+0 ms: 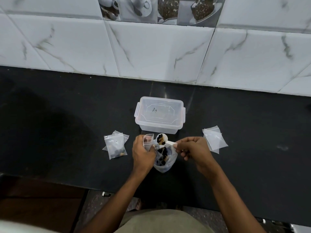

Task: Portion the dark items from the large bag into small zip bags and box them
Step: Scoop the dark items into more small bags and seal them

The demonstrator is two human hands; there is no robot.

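A home kitchen: dark stone counter (67, 123) under marbled wall tiles (151, 51) picturing cups.

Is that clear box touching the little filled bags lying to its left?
Apart. The head view shows bare dark counter between the clear box and the filled bags.

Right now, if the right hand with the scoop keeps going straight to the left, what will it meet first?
Probably the small zip bag held open by the left hand; the right hand points its loaded scoop at it, though depth is unclear.
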